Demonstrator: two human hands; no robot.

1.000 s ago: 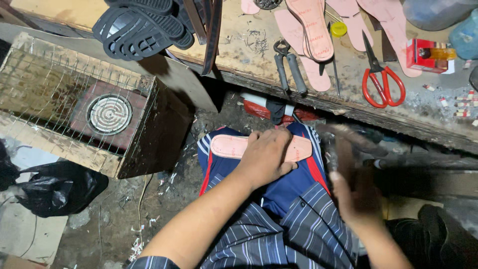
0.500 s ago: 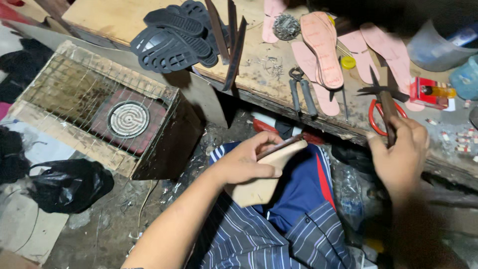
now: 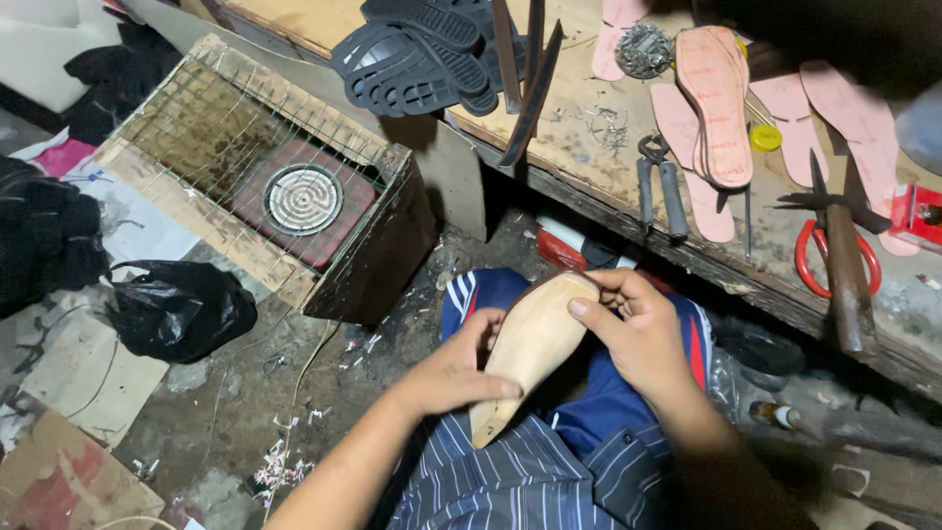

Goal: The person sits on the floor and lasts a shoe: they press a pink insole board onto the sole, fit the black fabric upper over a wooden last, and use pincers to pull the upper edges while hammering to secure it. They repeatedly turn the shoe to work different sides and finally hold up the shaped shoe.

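Both hands grip a wooden shoe last [image 3: 530, 348] over the lap: left hand [image 3: 453, 373] mid-body, right hand [image 3: 638, 329] at its far end (pointing toward the desk [image 3: 589, 147] edge).

Pale wooden shoe last [image 3: 530, 344], smooth sole side up, tilted across lap

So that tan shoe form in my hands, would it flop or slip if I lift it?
The shoe form looks carved and solid, so probably stiff. Its smooth curved surface could slip, though both hands, left and right, grip it.
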